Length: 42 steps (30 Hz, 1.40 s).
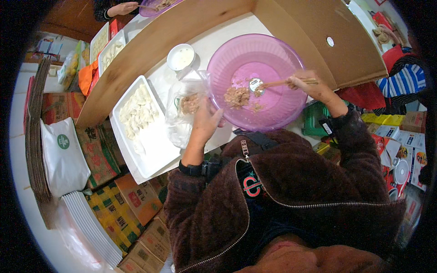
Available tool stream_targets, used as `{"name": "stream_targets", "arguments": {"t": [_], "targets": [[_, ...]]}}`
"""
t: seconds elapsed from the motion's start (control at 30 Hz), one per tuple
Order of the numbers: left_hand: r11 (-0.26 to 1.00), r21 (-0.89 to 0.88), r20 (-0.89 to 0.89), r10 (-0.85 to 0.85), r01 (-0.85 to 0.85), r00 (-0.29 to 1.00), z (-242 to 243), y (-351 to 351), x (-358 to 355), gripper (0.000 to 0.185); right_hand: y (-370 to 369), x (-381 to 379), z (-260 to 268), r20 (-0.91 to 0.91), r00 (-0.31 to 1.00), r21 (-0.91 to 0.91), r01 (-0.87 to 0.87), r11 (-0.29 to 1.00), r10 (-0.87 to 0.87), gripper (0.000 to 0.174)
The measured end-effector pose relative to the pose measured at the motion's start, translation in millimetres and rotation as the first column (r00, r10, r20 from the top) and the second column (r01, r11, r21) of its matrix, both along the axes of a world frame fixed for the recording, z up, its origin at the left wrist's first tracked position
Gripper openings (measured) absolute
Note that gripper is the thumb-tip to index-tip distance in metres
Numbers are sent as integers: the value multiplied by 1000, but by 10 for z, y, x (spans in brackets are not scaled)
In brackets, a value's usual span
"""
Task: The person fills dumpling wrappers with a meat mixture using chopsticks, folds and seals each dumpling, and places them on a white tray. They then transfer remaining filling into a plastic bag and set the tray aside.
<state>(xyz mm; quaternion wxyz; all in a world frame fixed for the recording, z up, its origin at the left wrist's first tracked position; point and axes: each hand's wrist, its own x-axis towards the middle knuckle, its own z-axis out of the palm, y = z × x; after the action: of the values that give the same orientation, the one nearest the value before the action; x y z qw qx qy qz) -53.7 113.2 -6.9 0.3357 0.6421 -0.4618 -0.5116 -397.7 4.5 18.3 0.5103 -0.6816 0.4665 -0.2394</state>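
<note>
My right hand [304,83] grips a pair of wooden chopsticks [273,83] over a large purple plastic basin [222,58]. Their tips reach a little minced filling near the label on the basin's bottom. A larger clump of minced filling [237,96] lies left of them. At the basin's left rim is my left hand [206,119], against a clear plastic bag [179,131] with more minced filling [189,104] inside. Whether its fingers hold the bag or the rim is not plain. Left of the bag, a white tray [145,170] carries rows of dumplings [136,112].
Tall cardboard walls [164,37] border the white table at the back and right. A white bowl [181,57] with pale contents stands behind the bag. Beyond the wall, another person's hand [123,8] works at a second purple basin [146,12]. Cartons [136,198] crowd the left side.
</note>
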Motion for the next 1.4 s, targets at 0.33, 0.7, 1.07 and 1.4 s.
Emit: {"name": "stream_targets", "arguments": {"t": [0.33,0.7,1.07,1.4], "targets": [[1000,-10,-22,5,-5,1000,77,-7,-2,56,81,59,72,-114,992,-13,-53,998,52,23],[998,-45,-2,-35,34,999,42,-4,29,60,190,-28,132,12,998,124,-57,991,55,30],[1000,-18,-4,-15,15,1000,48,-5,21,61,252,356,-252,157,987,278,-29,960,-16,31],[1000,-12,36,2,-2,999,60,9,12,60,144,285,-86,-31,998,401,-34,916,51,34]]}}
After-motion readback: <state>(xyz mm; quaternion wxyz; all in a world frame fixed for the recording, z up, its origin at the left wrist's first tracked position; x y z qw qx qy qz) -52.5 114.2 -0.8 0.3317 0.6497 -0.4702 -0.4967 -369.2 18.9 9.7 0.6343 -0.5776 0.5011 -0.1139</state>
